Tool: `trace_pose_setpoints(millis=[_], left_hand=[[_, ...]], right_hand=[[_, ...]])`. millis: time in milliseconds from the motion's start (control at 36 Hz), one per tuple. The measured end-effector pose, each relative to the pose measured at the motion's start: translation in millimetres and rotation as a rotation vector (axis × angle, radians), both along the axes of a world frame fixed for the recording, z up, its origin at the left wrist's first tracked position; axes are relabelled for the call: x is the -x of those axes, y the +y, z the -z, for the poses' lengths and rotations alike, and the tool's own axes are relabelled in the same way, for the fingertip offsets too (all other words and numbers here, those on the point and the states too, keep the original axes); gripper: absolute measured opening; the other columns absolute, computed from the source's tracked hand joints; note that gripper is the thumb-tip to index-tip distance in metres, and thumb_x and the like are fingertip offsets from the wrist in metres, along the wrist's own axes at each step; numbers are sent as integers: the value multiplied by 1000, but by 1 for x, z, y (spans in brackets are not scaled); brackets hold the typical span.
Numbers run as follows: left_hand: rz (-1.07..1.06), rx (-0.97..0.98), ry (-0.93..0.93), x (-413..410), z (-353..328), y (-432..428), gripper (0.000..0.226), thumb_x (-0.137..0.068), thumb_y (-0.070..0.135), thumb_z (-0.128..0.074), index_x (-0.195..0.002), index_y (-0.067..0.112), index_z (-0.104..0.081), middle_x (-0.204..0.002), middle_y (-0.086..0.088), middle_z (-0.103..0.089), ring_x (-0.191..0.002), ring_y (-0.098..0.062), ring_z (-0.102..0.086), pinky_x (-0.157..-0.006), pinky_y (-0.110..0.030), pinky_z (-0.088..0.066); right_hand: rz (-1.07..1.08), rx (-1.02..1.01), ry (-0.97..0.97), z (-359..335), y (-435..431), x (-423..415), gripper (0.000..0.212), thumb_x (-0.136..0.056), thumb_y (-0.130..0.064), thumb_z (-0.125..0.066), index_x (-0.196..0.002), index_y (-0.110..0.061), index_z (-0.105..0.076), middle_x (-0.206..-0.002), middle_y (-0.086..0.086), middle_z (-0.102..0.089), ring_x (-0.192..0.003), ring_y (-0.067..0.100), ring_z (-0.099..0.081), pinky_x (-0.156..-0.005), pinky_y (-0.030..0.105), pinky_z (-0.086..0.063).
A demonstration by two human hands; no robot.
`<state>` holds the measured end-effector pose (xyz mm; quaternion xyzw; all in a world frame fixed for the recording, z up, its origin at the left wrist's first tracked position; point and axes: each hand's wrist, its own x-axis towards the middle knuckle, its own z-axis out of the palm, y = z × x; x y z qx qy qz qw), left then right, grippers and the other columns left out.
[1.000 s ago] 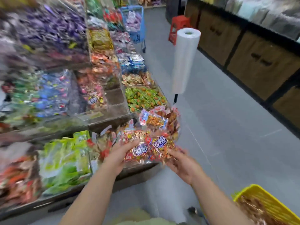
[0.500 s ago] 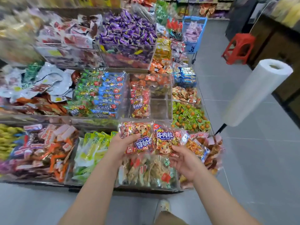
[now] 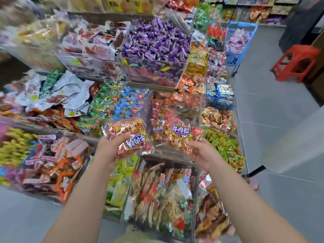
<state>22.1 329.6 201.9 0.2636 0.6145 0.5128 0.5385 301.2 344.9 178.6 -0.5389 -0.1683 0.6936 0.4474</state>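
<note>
1. Left hand (image 3: 108,151): it holds the left packet (image 3: 130,137) from below. The thumb is pressed flat on the packet's glossy top face. The other fingers lie beneath it and do not show.
2. Right hand (image 3: 204,154): its curled fingers (image 3: 192,143) pinch the near edge of the right packet (image 3: 182,135), which stands tilted up away from the palm.
3. Both packets are flat, crinkled pouches of clear film with red, yellow and blue print. Small wrapped pieces show through the film. The two packets are apart, level with each other.
4. Directly under the fingers: a clear rigid bin (image 3: 193,199) filled with pale, stringy snack packs in shiny film. The bin's upper rim runs just below both packets.
5. Left of the left fingers: yellow-green pouches (image 3: 122,174), then a heap of orange and pink bars (image 3: 57,162).
6. Right of the right fingers: round green-and-orange packs (image 3: 226,148). Farther right, a white cylindrical roll of thin plastic (image 3: 294,137) leans on a dark rod, blurred.
7. Just beyond the fingertips: a clear compartment (image 3: 160,123) holding packets of the same print. Left of it lie blue and green pouches (image 3: 122,106).
8. Farther back, above: a clear box heaped with twisted purple sweets (image 3: 154,39).
9. Far right: a blue wire basket (image 3: 235,60) and a red plastic stool (image 3: 296,62) on the grey tiled floor (image 3: 263,102).
</note>
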Motion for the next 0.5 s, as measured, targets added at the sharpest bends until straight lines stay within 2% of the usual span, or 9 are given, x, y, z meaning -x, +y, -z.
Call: trace_pose_setpoints(millis=[83, 139, 194, 250, 333, 361, 417, 444, 500], left_hand=[[-36, -37, -21, 11, -11, 23, 34, -70, 19, -82, -97, 25, -62, -95, -8, -75, -79, -28, -72, -55, -39, -56], [-31, -46, -20, 18, -18, 39, 42, -68, 22, -84, -103, 22, -60, -100, -9, -73, -85, -32, -71, -59, -43, -57], [0, -48, -17, 25, -22, 56, 51, -63, 26, -85, -106, 22, -57, -101, -9, -73, -85, -31, -72, -62, -45, -58], [27, -53, -30, 30, -26, 73, 48, -64, 25, -84, -104, 23, -56, -95, -7, -74, -78, -28, -73, -59, -42, -58], [62, -38, -53, 38, -27, 96, 41, -72, 21, -81, -105, 22, -57, -87, -4, -76, -72, -26, -74, -54, -40, -57], [77, -26, -67, 41, -26, 103, 40, -73, 21, -80, -106, 21, -57, -89, -6, -76, -75, -28, -73, -58, -45, -59], [96, 9, -90, 46, -25, 117, 38, -74, 22, -79, -106, 19, -58, -97, -11, -75, -87, -34, -72, -76, -58, -56], [109, 24, -88, 49, -24, 124, 40, -74, 23, -80, -107, 18, -58, -97, -11, -75, -89, -36, -71, -81, -61, -54], [137, 31, -83, 50, -20, 137, 50, -70, 23, -81, -113, 14, -57, -92, -9, -75, -82, -33, -72, -76, -57, -56]], right_hand=[[-10, 30, -169, 4, 22, 6, 79, -74, -4, -74, -141, -12, -33, -126, 11, -54, -95, 20, -58, -53, 23, -53], [-62, 22, -305, 9, 34, 12, 60, -73, -8, -77, -125, -7, -46, -112, 9, -61, -93, 19, -60, -62, 26, -53], [-118, 10, -408, 16, 46, 18, 47, -73, -9, -78, -110, -7, -50, -100, 6, -64, -84, 19, -59, -74, 33, -55], [-169, 19, -479, 21, 57, 27, 43, -74, -8, -77, -108, -10, -52, -98, 5, -65, -83, 17, -62, -80, 34, -55], [-175, 47, -490, 30, 74, 44, 38, -75, 0, -74, -108, -4, -56, -95, 9, -66, -85, 21, -65, -79, 35, -56], [-172, 62, -485, 33, 79, 51, 34, -75, 3, -73, -104, -4, -57, -94, 11, -66, -88, 25, -66, -82, 38, -56], [-163, 99, -477, 40, 91, 65, 29, -74, 8, -70, -97, -3, -56, -95, 14, -66, -96, 31, -65, -90, 46, -52], [-165, 118, -488, 45, 98, 71, 30, -74, 10, -70, -98, -1, -56, -95, 16, -65, -93, 32, -65, -90, 45, -52], [-192, 135, -531, 53, 111, 84, 29, -72, 12, -68, -96, 1, -57, -87, 16, -63, -76, 26, -62, -69, 33, -54]])
